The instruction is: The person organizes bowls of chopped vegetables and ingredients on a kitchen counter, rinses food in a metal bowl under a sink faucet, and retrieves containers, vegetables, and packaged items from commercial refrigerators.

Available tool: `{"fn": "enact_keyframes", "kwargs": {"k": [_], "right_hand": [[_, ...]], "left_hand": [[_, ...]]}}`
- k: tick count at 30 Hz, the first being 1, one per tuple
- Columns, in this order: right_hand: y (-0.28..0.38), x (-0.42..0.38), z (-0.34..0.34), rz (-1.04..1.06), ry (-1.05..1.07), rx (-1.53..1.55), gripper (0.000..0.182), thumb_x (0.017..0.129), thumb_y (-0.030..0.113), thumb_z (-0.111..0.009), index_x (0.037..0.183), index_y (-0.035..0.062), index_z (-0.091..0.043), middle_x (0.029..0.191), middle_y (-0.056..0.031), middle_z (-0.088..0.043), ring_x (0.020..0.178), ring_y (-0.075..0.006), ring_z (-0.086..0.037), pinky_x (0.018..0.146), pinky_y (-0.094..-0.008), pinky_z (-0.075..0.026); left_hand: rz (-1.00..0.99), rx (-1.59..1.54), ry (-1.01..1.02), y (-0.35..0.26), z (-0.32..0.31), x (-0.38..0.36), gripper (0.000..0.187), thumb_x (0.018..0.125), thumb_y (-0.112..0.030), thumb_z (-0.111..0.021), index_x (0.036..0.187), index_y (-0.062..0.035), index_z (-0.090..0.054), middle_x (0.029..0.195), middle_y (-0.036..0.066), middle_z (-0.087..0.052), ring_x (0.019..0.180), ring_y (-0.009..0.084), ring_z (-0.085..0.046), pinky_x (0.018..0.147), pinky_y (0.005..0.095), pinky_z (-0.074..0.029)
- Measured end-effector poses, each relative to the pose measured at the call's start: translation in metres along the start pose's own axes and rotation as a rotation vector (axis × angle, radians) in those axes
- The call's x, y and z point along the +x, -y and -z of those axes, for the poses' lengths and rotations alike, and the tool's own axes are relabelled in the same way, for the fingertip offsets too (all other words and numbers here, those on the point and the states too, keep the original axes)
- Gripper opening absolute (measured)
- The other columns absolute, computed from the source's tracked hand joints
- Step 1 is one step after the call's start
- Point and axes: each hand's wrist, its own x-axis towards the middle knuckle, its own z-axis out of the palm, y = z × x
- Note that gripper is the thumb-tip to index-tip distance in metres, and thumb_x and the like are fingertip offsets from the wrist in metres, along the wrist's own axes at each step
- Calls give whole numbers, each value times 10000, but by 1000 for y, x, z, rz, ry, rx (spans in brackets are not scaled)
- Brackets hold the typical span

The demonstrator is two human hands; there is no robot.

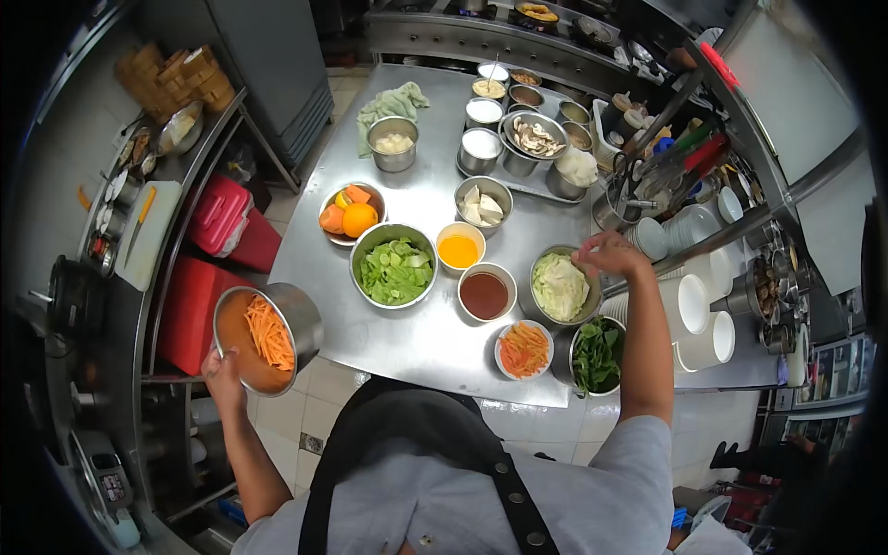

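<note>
On the left, my left hand (224, 372) grips the rim of a steel pot (310, 324), held tilted off the table's left edge. Carrot strips (270, 335) lie inside it. My right hand (612, 253) is at the far right rim of a metal pot (544, 313) of cut cabbage (561, 287); its bent fingers appear closed on that rim. Near this pot are a pot of dark leafy greens (597, 355), a white bowl of orange and pale strips (524, 351) and a tub of brown sauce (487, 292). A bowl of green lettuce (396, 273) sits farther left.
A steel table (319, 227) holds a yellow liquid tub (459, 248), a bowl of oranges and carrots (352, 213), white chunks (481, 205) and a green cloth (393, 104). White containers (696, 305) crowd the right. A knife (141, 217) lies on a board (153, 242) at left.
</note>
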Motion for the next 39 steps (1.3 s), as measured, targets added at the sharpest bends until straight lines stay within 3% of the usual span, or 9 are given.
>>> {"fn": "enact_keyframes", "kwargs": {"k": [6,10,13,16,19,21,25,32,39], "right_hand": [[16,49,7,-57,-114,578,385,888,432,-475,834,71,-598,689,-36,-591,593,-133,-539,500,-252,-391],[37,117,40,241,-101,689,192,873,248,-529,899,62,-567,750,-23,-560,638,-139,-517,513,-287,-402],[82,128,57,115,-549,745,209,873,246,-555,996,77,-553,894,-23,-562,799,-157,-537,610,-312,-466],[102,112,52,27,-536,658,263,877,258,-570,1081,95,-534,998,-25,-537,915,-171,-524,683,-338,-495],[101,78,4,132,-573,523,239,850,299,-627,976,97,-600,867,4,-607,770,-139,-573,641,-326,-490],[81,59,-45,284,-636,204,307,817,329,-663,941,52,-616,782,-70,-649,754,-200,-619,685,-343,-497],[101,-34,-109,-174,-489,-291,398,728,353,-733,963,55,-612,931,-173,-655,894,-338,-631,780,-409,-494],[50,-81,-142,-89,-380,-368,416,665,178,-767,1023,50,-597,1026,-171,-638,950,-337,-605,840,-424,-470],[24,-43,-160,110,-559,-233,203,725,49,-584,918,54,-647,829,-230,-616,821,-409,-594,755,-441,-478]], "left_hand": [[39,-12,22,3,-4,12,114,845,-68,-544,865,25,-607,807,36,-627,685,80,-550,642,231,-445],[32,11,6,8,2,11,111,837,-82,-558,847,19,-604,784,34,-620,676,79,-542,629,225,-437],[19,75,2,28,20,8,98,832,-77,-562,830,14,-597,774,31,-614,668,73,-533,621,223,-430],[40,54,-17,28,22,4,80,830,-67,-564,804,5,-586,747,10,-590,644,61,-502,599,218,-409],[75,-41,-18,23,21,6,74,831,-57,-560,791,1,-579,729,-7,-571,628,54,-480,582,214,-393],[66,-54,3,24,24,12,73,832,-52,-556,791,3,-579,729,-8,-572,626,53,-480,580,213,-393],[0,-59,141,16,14,44,71,830,-46,-556,802,12,-587,754,14,-601,646,60,-516,603,215,-418],[35,-227,315,-10,-44,80,81,824,-47,-558,840,21,-599,794,37,-627,677,81,-562,635,220,-445],[-24,-277,502,-50,-146,89,134,854,-58,-575,956,15,-622,861,35,-641,732,79,-577,661,225,-455]]}}
